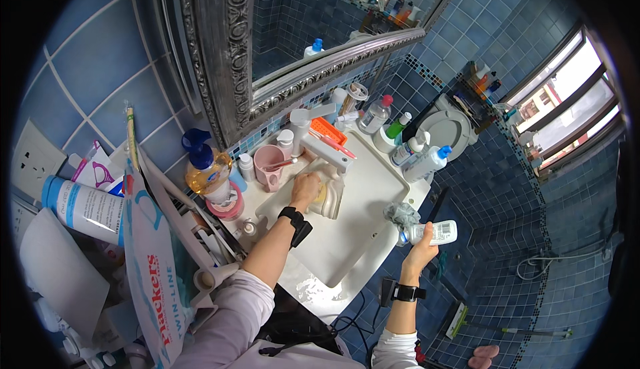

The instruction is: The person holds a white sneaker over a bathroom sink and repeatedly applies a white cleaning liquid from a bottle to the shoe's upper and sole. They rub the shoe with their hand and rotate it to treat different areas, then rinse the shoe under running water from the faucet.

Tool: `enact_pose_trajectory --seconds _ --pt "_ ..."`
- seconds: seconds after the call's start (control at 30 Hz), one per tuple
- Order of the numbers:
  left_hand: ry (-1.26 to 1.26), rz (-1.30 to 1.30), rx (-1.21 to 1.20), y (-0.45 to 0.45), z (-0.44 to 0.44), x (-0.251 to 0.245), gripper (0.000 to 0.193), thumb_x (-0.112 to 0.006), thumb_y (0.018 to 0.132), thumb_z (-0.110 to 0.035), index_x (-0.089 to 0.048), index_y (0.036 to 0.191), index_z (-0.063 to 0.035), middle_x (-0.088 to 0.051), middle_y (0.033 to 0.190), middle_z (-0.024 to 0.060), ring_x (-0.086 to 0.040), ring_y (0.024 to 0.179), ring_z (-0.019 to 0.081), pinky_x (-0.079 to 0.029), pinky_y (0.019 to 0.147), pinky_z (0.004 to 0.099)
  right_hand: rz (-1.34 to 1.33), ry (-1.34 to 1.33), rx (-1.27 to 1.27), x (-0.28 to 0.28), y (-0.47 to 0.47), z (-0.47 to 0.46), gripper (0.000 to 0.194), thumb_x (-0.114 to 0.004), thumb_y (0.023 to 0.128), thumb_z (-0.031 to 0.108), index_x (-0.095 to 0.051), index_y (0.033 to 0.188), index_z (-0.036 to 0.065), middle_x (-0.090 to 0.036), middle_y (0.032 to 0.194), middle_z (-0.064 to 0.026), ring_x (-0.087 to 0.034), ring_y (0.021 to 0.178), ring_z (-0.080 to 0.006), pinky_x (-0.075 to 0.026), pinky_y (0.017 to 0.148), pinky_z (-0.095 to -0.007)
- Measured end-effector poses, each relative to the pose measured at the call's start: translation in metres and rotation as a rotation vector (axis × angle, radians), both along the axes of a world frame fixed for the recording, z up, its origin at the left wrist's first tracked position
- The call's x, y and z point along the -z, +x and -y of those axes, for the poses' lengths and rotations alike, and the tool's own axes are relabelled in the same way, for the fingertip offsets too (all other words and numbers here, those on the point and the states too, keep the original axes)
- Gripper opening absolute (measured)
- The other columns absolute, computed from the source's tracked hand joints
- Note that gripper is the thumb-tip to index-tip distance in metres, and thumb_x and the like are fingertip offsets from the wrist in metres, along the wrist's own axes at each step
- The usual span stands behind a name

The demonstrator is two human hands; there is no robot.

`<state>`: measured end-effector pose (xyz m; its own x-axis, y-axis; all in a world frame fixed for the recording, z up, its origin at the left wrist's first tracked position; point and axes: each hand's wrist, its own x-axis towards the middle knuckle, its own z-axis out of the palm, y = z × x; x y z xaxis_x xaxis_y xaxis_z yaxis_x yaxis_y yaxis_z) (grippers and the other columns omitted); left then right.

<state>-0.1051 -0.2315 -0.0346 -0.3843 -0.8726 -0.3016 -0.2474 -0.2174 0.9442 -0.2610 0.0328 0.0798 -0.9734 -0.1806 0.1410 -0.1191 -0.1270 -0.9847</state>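
Note:
In the white sink basin [320, 259], under the faucet [325, 151], my left hand [306, 189] is curled at the side of a translucent plastic container [331, 196]. Something yellowish shows between hand and container; my fingertips are partly hidden. My right hand [420, 256] grips a white plastic bottle [440, 232] beyond the sink's right edge. The bottle lies nearly level, its blue-topped end pointing left. Just above that end, a crumpled grey mesh or cloth [401, 213] sits at the sink's rim.
A pink cup [270, 161], an amber pump bottle [209, 169] and an orange tray [327, 130] stand behind the sink. Several bottles [422, 166] line its far right end. A packed shelf with a floss bag [160, 269] is at left. Cables [357, 314] hang below.

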Motion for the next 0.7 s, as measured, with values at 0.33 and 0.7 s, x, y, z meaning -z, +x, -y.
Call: enact_pose_trajectory --seconds 0.33,0.7 --pt "0.020 0.064 -0.081 -0.005 -0.001 0.009 0.042 -0.045 0.086 -0.030 -0.070 0.089 0.0036 -0.068 0.098 0.0271 -0.065 0.095 0.0410 -0.050 0.085 0.0463 -0.054 0.056 -0.249 -0.021 0.000 0.029 0.027 -0.066 0.094 0.021 -0.068 0.099 -0.006 -0.070 0.089 -0.0078 -0.065 0.076 -0.0122 -0.051 0.066 -0.0254" --pt "-0.384 0.280 -0.030 0.033 -0.062 -0.024 0.038 -0.044 0.084 -0.025 -0.068 0.082 0.0035 -0.066 0.091 0.0282 -0.061 0.090 0.0470 -0.046 0.082 0.0505 -1.037 0.671 -0.990 -0.113 0.013 0.226 0.068 -0.069 0.070 0.034 -0.057 0.125 -0.003 -0.061 0.120 -0.0258 -0.061 0.107 -0.0406 -0.049 0.095 -0.0416"
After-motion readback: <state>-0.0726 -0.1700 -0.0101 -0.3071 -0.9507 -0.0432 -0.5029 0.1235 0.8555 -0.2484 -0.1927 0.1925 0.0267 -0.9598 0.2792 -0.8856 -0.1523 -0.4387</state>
